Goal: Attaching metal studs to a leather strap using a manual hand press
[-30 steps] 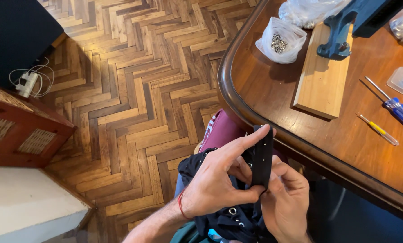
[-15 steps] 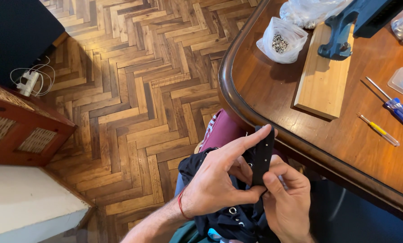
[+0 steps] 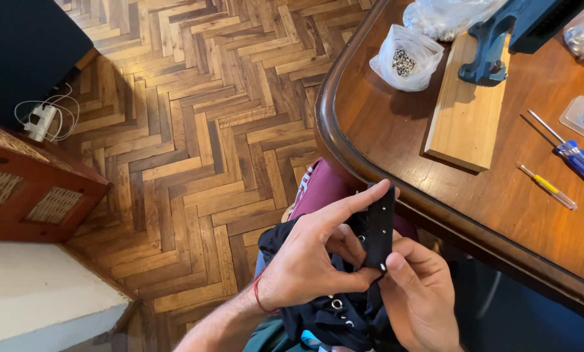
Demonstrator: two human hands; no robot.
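Holding a black strap (image 3: 381, 225) up in front of us, we pinch it with both hands just below the edge of the wooden table (image 3: 396, 124). Our left hand (image 3: 308, 264) has its pointer finger stretched along the strap toward 1 o'clock, and its thumb presses the strap's lower end, so these fingers are closed on it. Our right hand (image 3: 419, 293) sits at 5 o'clock from the strap, and its thumb and fingers grip the same lower end from the other side. The strap has small shiny metal rings (image 3: 337, 304) set in it; a few show lower down, in the bunched black cloth (image 3: 324, 319) on our lap. We think some rings are already in, and the top part of the strap looks like it has none yet, though we cannot tell for sure. On the table at 12 o'clock lies a clear bag of little metal bits (image 3: 404, 62), beside a wood block (image 3: 466, 111) with a blue tool (image 3: 494, 42) on it. Two screwdrivers (image 3: 569, 166) lie at 2 o'clock, untouched.
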